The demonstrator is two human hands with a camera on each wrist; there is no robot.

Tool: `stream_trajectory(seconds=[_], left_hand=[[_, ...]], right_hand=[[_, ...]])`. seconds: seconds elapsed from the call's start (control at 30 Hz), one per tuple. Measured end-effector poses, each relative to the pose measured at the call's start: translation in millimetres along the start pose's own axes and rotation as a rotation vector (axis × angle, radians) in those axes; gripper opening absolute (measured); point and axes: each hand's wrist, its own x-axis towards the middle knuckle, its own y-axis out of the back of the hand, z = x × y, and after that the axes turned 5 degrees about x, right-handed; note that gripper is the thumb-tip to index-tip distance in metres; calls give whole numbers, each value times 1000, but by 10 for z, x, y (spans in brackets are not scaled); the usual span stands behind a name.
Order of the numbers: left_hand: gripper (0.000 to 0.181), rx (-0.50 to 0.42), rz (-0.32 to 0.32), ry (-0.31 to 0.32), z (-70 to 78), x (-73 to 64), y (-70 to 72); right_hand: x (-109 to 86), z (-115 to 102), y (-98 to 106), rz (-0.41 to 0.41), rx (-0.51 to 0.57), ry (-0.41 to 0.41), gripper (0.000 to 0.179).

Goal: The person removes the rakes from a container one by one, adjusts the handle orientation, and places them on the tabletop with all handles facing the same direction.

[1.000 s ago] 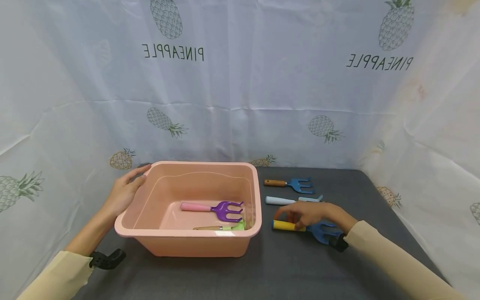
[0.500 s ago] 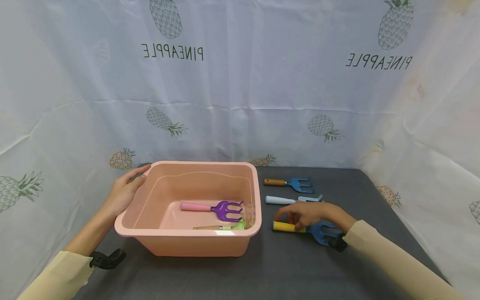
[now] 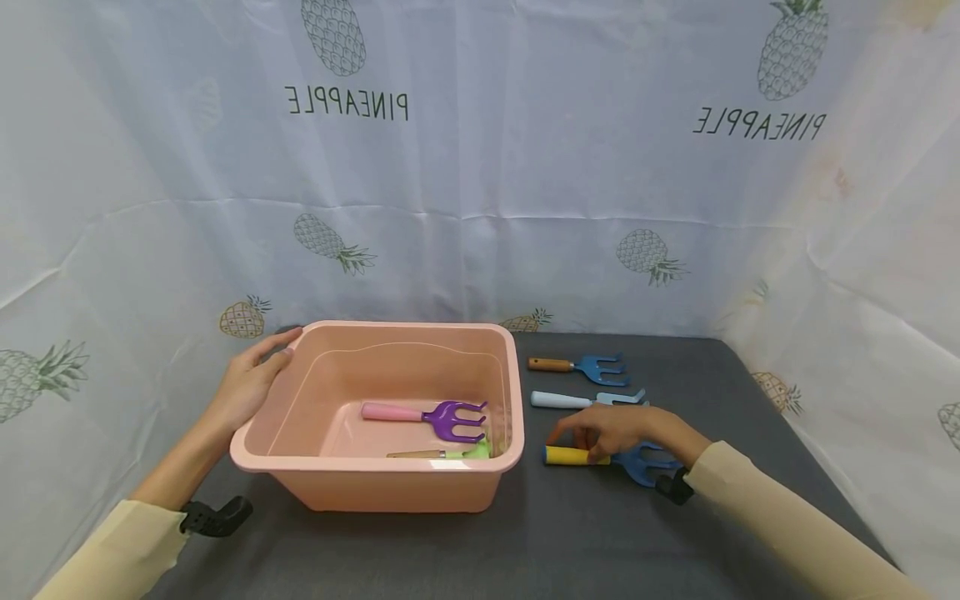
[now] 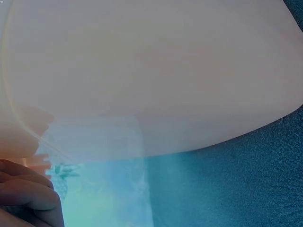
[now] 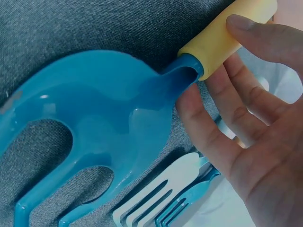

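My left hand grips the left rim of a pink plastic basin; in the left wrist view its curled fingers show beside the blurred basin wall. My right hand holds the yellow handle of a blue hand rake, which lies on the dark table. In the right wrist view the thumb presses the yellow handle from one side, fingers on the other. Inside the basin are a purple hand rake with a pink handle and a green-headed tool with a wooden handle, partly hidden by the rim.
Behind my right hand lie a light blue hand rake and, farther back, a blue hand rake with a wooden handle. A white pineapple-print curtain encloses the back and sides of the dark table.
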Motion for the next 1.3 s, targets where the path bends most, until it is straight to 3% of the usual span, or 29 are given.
stream_trajectory(seconds=[0.63,0.93,1.3], left_hand=[[58,-13,0,3,2,4,4],[59,1,4,-7,28,-21,9],[58,11,1,-5,23,-16,8]], right_hand=[[-6,-15,7,-13,39,-2,59],[13,15,43,-14,92,-58,53],[-120,-70,341,-48,121,27,44]])
